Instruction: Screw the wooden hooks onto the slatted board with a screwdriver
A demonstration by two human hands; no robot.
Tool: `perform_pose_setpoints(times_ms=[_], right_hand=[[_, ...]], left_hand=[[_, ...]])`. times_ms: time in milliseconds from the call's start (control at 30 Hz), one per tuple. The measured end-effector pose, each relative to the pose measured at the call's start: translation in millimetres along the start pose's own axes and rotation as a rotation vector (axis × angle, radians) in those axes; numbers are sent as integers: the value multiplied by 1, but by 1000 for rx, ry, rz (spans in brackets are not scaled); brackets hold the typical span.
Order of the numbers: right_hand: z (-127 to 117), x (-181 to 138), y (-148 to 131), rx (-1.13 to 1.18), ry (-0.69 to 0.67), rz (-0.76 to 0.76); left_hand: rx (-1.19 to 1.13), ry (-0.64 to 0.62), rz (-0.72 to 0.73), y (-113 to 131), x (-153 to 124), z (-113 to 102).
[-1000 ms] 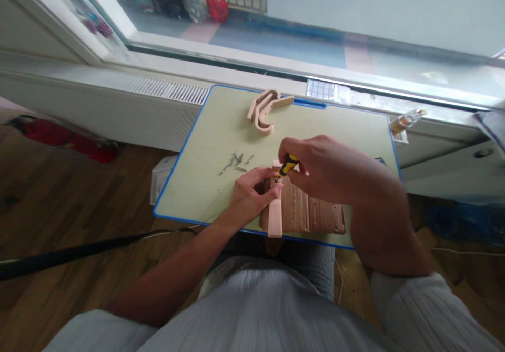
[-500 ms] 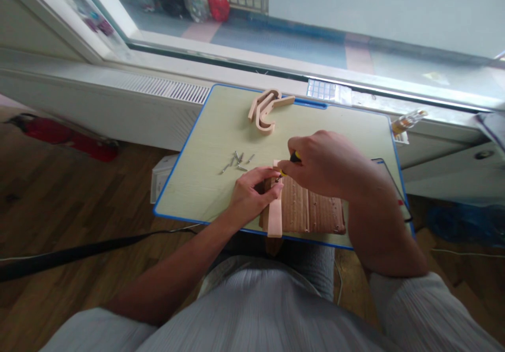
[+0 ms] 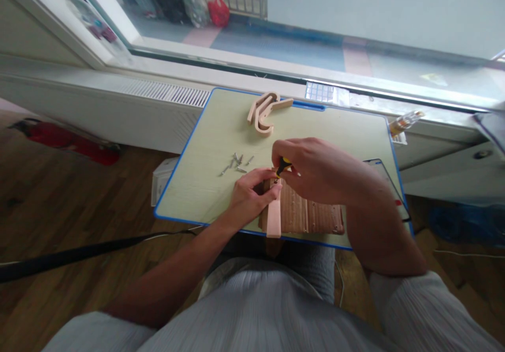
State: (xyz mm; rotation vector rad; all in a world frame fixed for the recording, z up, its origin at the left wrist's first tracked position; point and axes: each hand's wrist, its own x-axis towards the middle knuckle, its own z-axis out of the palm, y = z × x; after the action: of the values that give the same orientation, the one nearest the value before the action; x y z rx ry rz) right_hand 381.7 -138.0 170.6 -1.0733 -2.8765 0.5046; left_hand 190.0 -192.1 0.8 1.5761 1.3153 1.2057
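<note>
Head view: right hand (image 3: pixel 319 170) grips yellow-black screwdriver (image 3: pixel 283 165) tip-down on pale wooden strip (image 3: pixel 274 218); left hand (image 3: pixel 248 197) pinches it against slatted board (image 3: pixel 311 216), steadying both.

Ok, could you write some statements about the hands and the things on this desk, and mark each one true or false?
1. The right hand holds a yellow-and-black screwdriver. True.
2. The left hand lies flat on the floor. False: it holds the pale wooden strip against the brown ridged panel.
3. Loose screws lie on the desk, left of the hands. True.
4. The curved wooden pieces are stacked on the panel. False: they lie apart from it, near the desk's far edge.
</note>
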Motion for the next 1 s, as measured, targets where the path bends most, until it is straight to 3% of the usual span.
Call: perform_pose_setpoints(times_ms=[400, 1000], right_hand=[[0, 8, -19, -133, 9, 186], [-1, 2, -13, -103, -47, 165]], left_hand=[[-1, -36, 0, -2, -1, -2], [16, -10, -18, 4, 1, -2]])
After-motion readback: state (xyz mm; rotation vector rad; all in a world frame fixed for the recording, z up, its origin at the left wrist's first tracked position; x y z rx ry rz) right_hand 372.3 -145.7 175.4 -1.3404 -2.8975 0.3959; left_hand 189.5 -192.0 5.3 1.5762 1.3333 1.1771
